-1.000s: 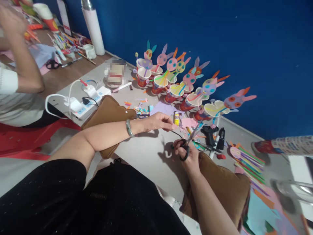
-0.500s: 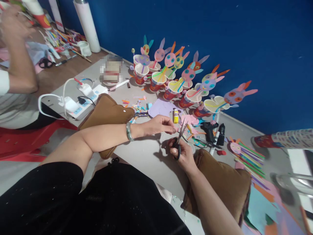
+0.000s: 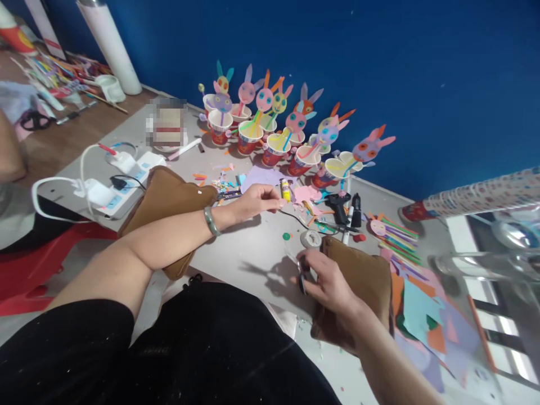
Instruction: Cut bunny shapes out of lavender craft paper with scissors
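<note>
Left hand (image 3: 257,202): fingers closed in a pinch just below and left of the yellow bottle (image 3: 286,190) (landmark). Cannot tell whether a small piece sits between the tips. The pinch would suit something slight and thin.

Right hand (image 3: 327,278): fingers gripping the scissors (image 3: 302,278) by the handles, below and right of the yellow bottle. Blades blurred; their opening not readable directly, though the shadow on the table (image 3: 230,256) looks forked. Handle grip presumably leaves the blades free to work.

Green disc (image 3: 287,236) lies below the yellow bottle; tape roll (image 3: 311,239) below and right of it. Glue gun (image 3: 338,207) lies right of the bottle, its black cord (image 3: 295,215) passing near the left fingertips. Judged: kept within reach.

Purple paper (image 3: 261,179) left of the bottle, pink paper (image 3: 307,194) just right.

Left cushion (image 3: 169,191), left of the bottle, has the left forearm across it; right cushion (image 3: 358,275), below and right, lies beneath the right arm. Probably padding; contact on the right unclear.

Beyond the bottle: paper cups (image 3: 250,136) with long-eared paper heads, grouped toward the blue wall (image 3: 379,56), likely keeping the near side for handwork.
</note>
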The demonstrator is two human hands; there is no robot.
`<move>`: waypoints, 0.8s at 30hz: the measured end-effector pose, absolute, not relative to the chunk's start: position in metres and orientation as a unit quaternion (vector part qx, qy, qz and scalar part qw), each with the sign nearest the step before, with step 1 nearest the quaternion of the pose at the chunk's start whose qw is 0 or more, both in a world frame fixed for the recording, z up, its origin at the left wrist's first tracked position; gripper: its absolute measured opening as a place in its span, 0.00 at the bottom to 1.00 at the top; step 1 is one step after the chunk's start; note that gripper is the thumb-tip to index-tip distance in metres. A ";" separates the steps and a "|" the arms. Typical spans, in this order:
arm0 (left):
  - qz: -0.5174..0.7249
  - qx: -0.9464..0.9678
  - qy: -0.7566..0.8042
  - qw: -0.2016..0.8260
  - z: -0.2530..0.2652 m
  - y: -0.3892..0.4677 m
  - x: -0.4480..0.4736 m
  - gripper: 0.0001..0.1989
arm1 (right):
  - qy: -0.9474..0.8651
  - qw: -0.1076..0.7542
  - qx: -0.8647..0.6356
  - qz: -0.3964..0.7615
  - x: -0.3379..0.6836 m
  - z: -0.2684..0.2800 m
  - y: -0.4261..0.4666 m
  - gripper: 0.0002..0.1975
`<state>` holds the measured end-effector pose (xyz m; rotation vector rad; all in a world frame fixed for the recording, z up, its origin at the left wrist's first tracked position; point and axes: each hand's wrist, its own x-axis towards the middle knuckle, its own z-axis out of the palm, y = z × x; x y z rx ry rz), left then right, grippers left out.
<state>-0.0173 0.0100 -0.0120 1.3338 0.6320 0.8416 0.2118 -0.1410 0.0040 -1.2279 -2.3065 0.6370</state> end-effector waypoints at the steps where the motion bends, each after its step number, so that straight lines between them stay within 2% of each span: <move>1: 0.377 0.579 0.279 0.667 -0.012 0.011 -0.016 0.12 | -0.849 0.210 -0.437 0.210 0.220 -0.001 -0.150 0.12; 4: 0.376 0.554 0.284 0.687 -0.013 0.012 -0.014 0.10 | -0.862 0.188 -0.444 0.153 0.241 -0.018 -0.173 0.10; 11: 0.361 0.560 0.294 0.685 -0.009 0.006 -0.013 0.10 | -0.866 0.154 -0.457 0.135 0.238 -0.037 -0.186 0.17; 24: 0.348 0.588 0.290 0.671 -0.013 0.004 -0.012 0.11 | -0.832 0.202 -0.488 0.169 0.199 -0.030 -0.194 0.15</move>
